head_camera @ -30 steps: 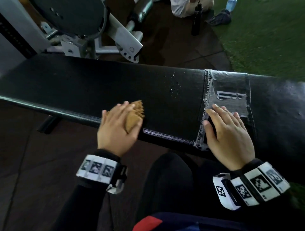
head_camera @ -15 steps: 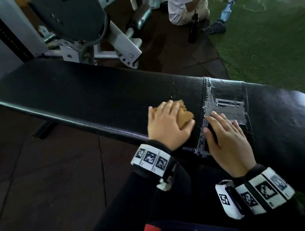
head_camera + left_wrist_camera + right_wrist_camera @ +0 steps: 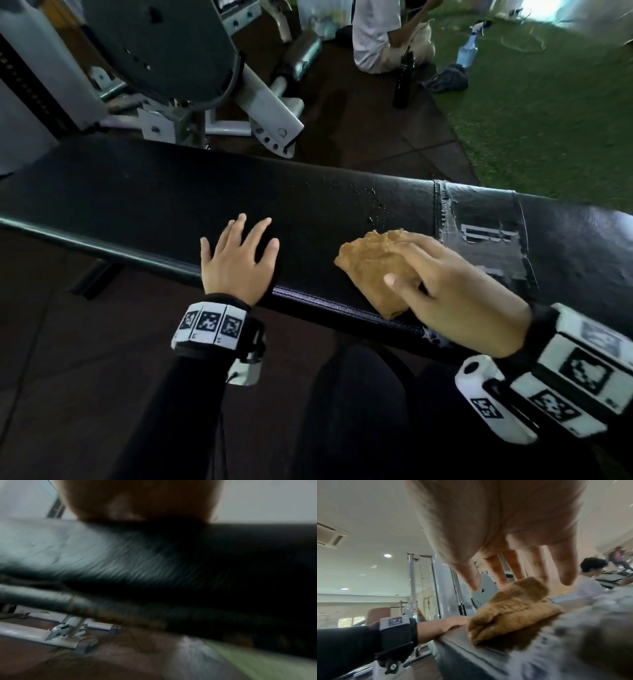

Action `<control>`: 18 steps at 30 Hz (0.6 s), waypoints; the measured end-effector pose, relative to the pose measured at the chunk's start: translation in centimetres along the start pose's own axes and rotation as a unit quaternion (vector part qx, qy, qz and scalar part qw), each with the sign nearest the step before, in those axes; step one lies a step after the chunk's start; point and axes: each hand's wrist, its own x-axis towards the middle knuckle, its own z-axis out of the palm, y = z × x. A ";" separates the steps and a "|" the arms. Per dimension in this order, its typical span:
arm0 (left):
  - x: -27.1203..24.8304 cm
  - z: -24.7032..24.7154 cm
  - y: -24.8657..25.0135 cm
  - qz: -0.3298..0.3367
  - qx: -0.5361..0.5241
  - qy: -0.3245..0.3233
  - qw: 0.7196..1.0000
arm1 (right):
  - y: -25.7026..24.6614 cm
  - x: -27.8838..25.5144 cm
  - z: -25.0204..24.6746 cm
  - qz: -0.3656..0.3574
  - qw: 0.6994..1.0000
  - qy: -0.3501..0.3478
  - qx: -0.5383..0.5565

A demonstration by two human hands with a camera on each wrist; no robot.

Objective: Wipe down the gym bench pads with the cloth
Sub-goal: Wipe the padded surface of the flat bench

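The black bench pad (image 3: 154, 198) runs across the head view, with a grey taped patch (image 3: 479, 236) towards its right. A folded tan cloth (image 3: 373, 270) lies on the pad near its front edge, just left of the patch. My right hand (image 3: 448, 287) rests on the cloth with straight fingers and the thumb laid across it. In the right wrist view the fingertips (image 3: 503, 580) touch the top of the cloth (image 3: 510, 609). My left hand (image 3: 239, 263) lies flat on the pad, fingers spread, left of the cloth and holding nothing. The left wrist view is blurred and shows only the pad's side (image 3: 154, 561).
Small droplets (image 3: 376, 202) dot the pad behind the cloth. A grey weight machine (image 3: 164, 51) stands behind the bench. A person (image 3: 383, 34) sits on the floor beyond, beside a black bottle (image 3: 404, 82), a spray bottle (image 3: 467, 54) and green turf (image 3: 548, 120).
The cloth slid right along the pad under my left hand. The left hand then let it go and moved back left, lying flat. My right hand left the taped patch and now rests on the cloth.
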 end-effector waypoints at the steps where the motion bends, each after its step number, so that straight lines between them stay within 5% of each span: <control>1: 0.0 0.1 -0.3 0.004 0.006 0.007 1.000 | -0.5 0.5 0.1 0.003 1.000 -0.025 -0.009; 5: -0.3 0.8 -0.2 0.009 0.018 0.030 0.999 | -1.0 2.2 0.6 0.007 0.985 -0.131 -0.109; 10: -0.4 1.1 -0.2 0.005 0.013 0.049 0.999 | -0.3 3.8 0.0 -0.011 0.932 -0.247 -0.264; 14: -0.3 1.1 0.1 -0.003 0.005 0.063 0.998 | -1.4 7.1 -0.5 0.005 0.908 -0.350 -0.230; 18: -0.5 1.1 0.1 -0.004 0.008 0.072 0.997 | -2.4 13.7 0.9 -0.012 0.902 -0.358 -0.240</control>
